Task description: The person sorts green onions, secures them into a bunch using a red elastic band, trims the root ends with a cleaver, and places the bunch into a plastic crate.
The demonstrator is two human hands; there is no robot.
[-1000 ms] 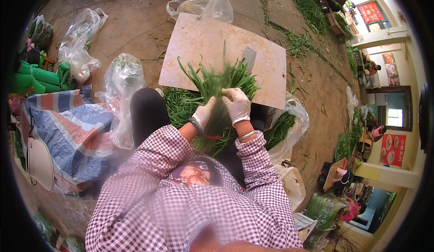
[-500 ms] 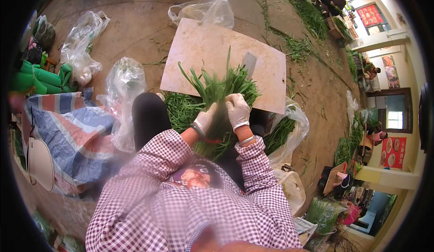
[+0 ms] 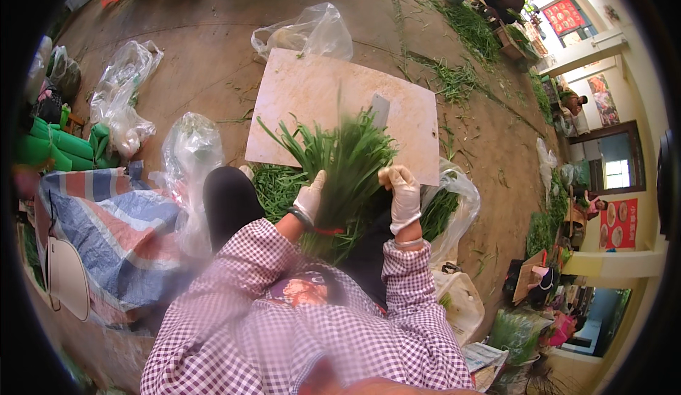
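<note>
My left hand (image 3: 310, 198), in a pale glove, is closed round a bunch of long-leaved greens (image 3: 344, 157). The bunch stands up between my knees with its leaf tips spread toward the board. Apart from it on the right, my gloved right hand (image 3: 403, 195) is raised with its fingers curled and pinched. Whether anything lies in that pinch is too small to tell. Behind the bunch is a pale board (image 3: 284, 86), bearing a broad grey blade (image 3: 381, 111) partly covered by leaf tips. More loose greens (image 3: 275, 186) lie under the board's near edge.
A clear bag of greens (image 3: 464, 203) sits right of my knee, above a cream container (image 3: 461, 299). Plastic bags (image 3: 191, 147) and a striped woven sheet (image 3: 120, 218) lie left. Scattered leaves (image 3: 457, 83) mark the floor. Other people (image 3: 546, 281) sit along the right wall.
My right hand has left the bunch and moved right, its fingers now pinched. The left hand keeps its grip. The leaves have fanned out, and the whole view has shifted slightly.
</note>
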